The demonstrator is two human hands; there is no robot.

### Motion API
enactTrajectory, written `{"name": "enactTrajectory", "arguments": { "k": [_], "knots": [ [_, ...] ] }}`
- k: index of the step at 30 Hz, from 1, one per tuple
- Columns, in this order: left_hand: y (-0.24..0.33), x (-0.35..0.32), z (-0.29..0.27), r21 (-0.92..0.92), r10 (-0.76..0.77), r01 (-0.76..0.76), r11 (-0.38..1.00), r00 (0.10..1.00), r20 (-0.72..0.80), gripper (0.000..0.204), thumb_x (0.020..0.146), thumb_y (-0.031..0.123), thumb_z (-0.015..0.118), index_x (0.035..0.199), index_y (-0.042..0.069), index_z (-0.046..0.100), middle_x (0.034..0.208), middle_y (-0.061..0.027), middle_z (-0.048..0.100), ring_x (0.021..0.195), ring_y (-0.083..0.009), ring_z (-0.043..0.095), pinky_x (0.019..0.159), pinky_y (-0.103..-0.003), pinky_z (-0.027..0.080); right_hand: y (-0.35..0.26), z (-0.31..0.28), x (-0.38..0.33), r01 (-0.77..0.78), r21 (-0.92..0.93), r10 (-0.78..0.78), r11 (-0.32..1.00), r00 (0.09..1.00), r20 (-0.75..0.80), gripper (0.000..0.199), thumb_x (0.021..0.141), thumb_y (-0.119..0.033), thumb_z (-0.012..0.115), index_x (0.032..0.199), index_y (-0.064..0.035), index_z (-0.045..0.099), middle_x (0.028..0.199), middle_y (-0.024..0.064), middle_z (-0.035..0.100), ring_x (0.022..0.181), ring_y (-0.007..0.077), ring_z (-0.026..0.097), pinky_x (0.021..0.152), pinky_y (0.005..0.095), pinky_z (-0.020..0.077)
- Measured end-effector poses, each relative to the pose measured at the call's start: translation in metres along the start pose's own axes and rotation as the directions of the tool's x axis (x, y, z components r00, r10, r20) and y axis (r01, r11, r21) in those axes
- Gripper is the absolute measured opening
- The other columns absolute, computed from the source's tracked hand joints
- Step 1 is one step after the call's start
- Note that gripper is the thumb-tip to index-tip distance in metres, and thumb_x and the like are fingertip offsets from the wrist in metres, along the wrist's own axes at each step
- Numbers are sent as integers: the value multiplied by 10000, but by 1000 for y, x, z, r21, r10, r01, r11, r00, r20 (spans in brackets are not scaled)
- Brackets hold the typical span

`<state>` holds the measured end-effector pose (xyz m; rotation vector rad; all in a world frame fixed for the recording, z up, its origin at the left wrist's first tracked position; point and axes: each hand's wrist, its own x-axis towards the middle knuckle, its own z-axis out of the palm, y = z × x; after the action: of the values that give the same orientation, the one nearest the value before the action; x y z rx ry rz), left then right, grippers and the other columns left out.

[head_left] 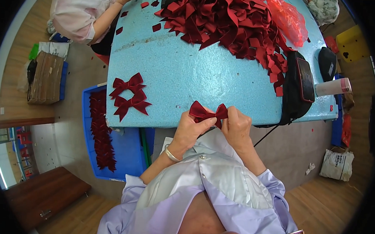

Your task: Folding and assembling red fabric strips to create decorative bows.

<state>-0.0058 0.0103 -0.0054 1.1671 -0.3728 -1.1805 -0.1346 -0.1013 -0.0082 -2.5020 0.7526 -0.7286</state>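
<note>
Red bows (101,132) in a blue tray (129,152) (left fingers (205,125) and right fingers (232,115) tight on another bow (198,111))

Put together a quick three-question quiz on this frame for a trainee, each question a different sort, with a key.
1. How many separate dark red bows lie on the near left part of the light-blue tabletop?

2. True or false: the row of bows inside the blue bin runs along its right side.

3. The left hand and right hand together hold:
A) a white tumbler
B) a black case
C) a dark red bow

Key:
1. Two.
2. False; the row of bows runs along the left side of the blue bin.
3. C, the held bow.
</note>
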Motion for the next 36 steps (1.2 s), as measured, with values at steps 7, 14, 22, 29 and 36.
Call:
{"name": "enactTrajectory", "arguments": {
  "k": [7, 14, 22, 29, 36],
  "knots": [
    [6, -1, 2, -41, -35, 34, 999, 999, -21, 183, 863, 30, 706, 1013, 21, 602, 725, 6, 573, 554, -46, 431, 484, -215, 328, 1, 3, 7, 50, 91, -37, 995, 990, -140, 148, 750, 21, 646, 821, -10, 519, 680, 146, 546, 595, 336, 564, 490, 417, 418],
    [10, -3, 8, 1, 3, -3, 1000, 999, -33, 157, 864, 35, 700, 969, 30, 584, 699, 18, 545, 550, -41, 426, 470, -216, 310, -12, -3, 18, 174, 51, -161, 983, 967, -199, 169, 739, 23, 680, 793, -14, 524, 685, 130, 539, 613, 306, 554, 487, 397, 414],
    [7, -8, 4, -41, 27, -26, 999, 999, 27, 146, 851, 50, 713, 895, 36, 574, 654, 21, 528, 541, -39, 425, 456, -220, 298, -9, 7, 6, 131, -51, -136, 990, 985, -107, 254, 763, -20, 696, 681, -46, 457, 574, 107, 506, 496, 304, 526, 443, 405, 395],
    [11, -3, -9, -157, -68, 81, 984, 994, 90, 93, 890, 80, 667, 941, 25, 611, 702, -10, 590, 553, -62, 456, 470, -220, 317, -6, 5, 7, -18, 92, 27, 996, 995, -100, 193, 803, 26, 633, 708, -6, 468, 591, 182, 531, 499, 363, 522, 469, 415, 396],
    [9, -5, -47, -66, -117, 127, 990, 983, 141, 215, 955, 143, 586, 1115, 5, 629, 946, -96, 696, 716, -134, 636, 576, -226, 475, 17, 1, 10, -95, 61, 101, 994, 990, -94, 147, 831, 26, 594, 731, 4, 488, 617, 196, 567, 511, 357, 546, 477, 387, 408]
  ]
}}
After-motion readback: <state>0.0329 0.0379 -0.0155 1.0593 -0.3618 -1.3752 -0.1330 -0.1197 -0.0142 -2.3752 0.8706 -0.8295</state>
